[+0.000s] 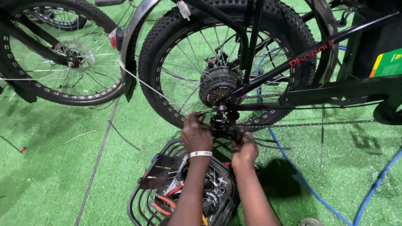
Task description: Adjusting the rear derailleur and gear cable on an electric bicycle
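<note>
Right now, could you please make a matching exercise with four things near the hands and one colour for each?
Things:
1. hose
2. wristband on the left hand
3. floor mat
4. rear tyre

Colours:
A. green
B. black
C. blue
D. white

Pairs: 1-C, 2-D, 3-A, 4-B

Both hands work at the black rear derailleur [221, 122] under the fat knobby rear tyre [226, 62] of a black-framed bicycle: left hand [196, 134] touching it, right hand [245, 152] closed on thin black cable, above a black wire basket [144, 201] of parts on green artificial turf floor [50, 167]
</note>
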